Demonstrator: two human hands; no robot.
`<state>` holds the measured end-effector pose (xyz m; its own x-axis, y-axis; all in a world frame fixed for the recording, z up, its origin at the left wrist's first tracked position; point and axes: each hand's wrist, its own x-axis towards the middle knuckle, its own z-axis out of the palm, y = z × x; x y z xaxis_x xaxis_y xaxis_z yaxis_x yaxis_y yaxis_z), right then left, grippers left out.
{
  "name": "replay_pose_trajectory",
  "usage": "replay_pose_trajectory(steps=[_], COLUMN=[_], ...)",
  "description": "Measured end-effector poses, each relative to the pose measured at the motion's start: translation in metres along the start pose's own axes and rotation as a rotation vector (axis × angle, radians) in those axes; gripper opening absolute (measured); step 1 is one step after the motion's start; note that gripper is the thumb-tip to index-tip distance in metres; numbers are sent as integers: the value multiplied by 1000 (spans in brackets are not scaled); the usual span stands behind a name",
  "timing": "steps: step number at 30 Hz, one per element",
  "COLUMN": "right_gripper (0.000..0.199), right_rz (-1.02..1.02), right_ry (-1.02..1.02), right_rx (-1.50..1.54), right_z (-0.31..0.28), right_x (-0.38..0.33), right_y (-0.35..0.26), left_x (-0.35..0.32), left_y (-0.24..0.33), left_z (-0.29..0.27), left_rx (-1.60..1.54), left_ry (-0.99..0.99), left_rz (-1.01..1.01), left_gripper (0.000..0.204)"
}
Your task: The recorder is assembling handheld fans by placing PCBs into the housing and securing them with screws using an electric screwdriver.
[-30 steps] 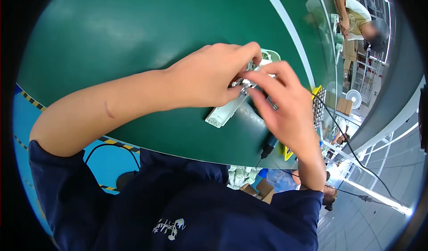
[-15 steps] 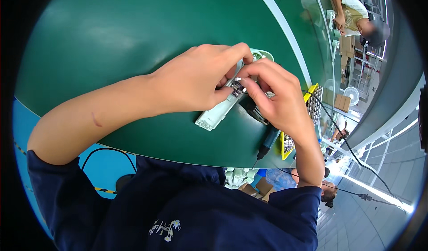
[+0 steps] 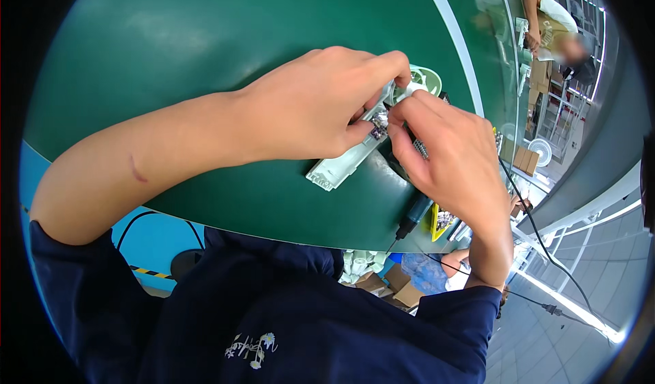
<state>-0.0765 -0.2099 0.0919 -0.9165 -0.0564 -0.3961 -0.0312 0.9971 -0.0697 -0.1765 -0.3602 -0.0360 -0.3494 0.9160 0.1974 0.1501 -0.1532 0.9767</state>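
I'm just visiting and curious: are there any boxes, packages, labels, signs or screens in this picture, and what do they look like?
Cardboard boxes: brown, stacked on the floor below the green table's near edge.
More cardboard boxes: brown, far right by a small white fan.
Yellow bin: small, open, at the table edge under the right hand.
No signs or screens are visible.

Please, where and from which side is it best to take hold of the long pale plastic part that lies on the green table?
Probably the free lower end of the long pale plastic part. It lies flat on the green table, slanting toward the person, and this end is bare. Its far end is covered by the left hand and right hand. Come from the near left side, fingers across its narrow width.
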Motion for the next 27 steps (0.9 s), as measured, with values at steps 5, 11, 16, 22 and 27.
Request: replay_pose_trajectory(steps=[5,11,16,22,27], right_gripper=[8,9,7,11,17], right_rz=[-91,-107,-165,-112,13], right_ry=[-74,-176,-374,-247,217], right_rx=[-79,-214,-335,-372,40], right_z=[-4,-5,-16,-4,9], right_x=[7,13,33,22,-24], right_y=[-1,-8,-17,-19,-7], left_x=[0,-1,1,0,2], left_y=[0,2,0,3,9], left_z=[1,1,2,1,6], left_rx=[25,44,52,62,-25], left_ry=[2,-3,13,20,1], left_rz=[10,24,45,21,22], left_gripper=[47,44,43,46,45])
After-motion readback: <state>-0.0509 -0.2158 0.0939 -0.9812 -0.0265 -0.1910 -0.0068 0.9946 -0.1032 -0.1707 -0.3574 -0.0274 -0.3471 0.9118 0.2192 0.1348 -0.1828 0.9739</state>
